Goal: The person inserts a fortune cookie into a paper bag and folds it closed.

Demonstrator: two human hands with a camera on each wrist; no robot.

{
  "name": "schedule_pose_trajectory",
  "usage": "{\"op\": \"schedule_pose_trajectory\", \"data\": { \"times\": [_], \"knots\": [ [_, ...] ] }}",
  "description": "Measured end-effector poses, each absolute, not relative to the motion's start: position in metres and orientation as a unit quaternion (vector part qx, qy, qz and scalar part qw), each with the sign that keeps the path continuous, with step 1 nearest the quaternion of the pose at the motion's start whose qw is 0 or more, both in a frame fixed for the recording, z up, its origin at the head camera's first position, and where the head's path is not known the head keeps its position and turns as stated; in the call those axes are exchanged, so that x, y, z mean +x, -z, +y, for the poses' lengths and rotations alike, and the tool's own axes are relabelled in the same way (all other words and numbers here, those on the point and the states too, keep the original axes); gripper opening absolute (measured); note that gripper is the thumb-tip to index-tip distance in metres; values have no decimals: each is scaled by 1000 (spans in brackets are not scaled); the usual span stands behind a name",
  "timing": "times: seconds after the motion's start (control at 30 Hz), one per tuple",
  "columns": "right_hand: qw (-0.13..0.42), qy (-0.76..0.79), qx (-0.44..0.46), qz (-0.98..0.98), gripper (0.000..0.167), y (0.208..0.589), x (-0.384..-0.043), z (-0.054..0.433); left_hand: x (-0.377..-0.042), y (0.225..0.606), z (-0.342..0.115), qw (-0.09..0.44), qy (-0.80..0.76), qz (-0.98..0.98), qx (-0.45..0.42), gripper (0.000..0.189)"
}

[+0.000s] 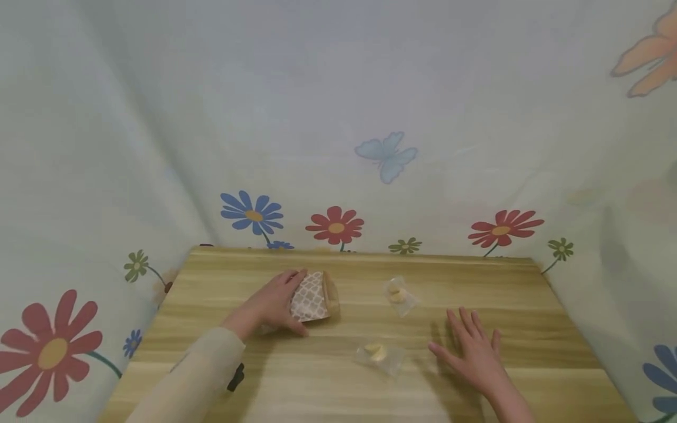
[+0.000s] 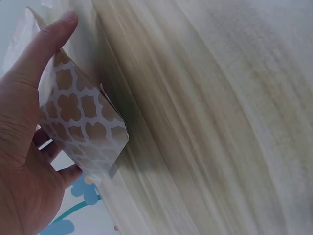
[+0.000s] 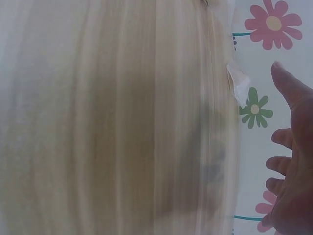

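A brown paper bag with a white lattice pattern lies toward the left of the table, its tan mouth facing right. My left hand holds it from the left side; in the left wrist view the thumb lies over one edge of the bag and the fingers curl beneath. My right hand hovers at the right with fingers spread and nothing in them. Between the hands lie two clear wrappers, each with a pale yellow folded cookie: one farther back, one nearer.
The wood-grain table ends at a hanging cloth printed with flowers and a butterfly, which encloses the back and both sides. A small black piece shows beside the left sleeve.
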State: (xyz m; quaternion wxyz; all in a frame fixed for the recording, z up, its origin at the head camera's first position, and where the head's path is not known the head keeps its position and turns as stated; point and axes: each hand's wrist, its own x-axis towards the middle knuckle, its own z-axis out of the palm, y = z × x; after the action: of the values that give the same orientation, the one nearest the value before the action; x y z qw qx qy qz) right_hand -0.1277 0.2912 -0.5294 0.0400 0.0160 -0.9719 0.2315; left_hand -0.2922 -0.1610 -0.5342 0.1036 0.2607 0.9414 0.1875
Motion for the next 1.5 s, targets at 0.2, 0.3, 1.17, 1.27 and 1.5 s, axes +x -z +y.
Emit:
{"op": "schedule_pose_trajectory", "data": {
  "times": [0.2,0.3,1.17,1.27,1.5],
  "knots": [
    [51,-227,28,-972,92,527,-135,288,-291,533,-157,101,-185,942,262,153],
    [59,-237,40,-969,89,526,-139,285,-291,533,-156,94,-184,942,266,152],
    [-94,-421,207,-878,52,522,-181,226,-265,532,-146,69,-238,924,291,147],
    [-107,-420,228,-872,48,521,-183,223,-260,534,-142,68,-261,922,278,146],
    [-140,-421,251,-861,39,524,-186,220,-252,543,-134,63,-292,914,275,143]
  ]
}}
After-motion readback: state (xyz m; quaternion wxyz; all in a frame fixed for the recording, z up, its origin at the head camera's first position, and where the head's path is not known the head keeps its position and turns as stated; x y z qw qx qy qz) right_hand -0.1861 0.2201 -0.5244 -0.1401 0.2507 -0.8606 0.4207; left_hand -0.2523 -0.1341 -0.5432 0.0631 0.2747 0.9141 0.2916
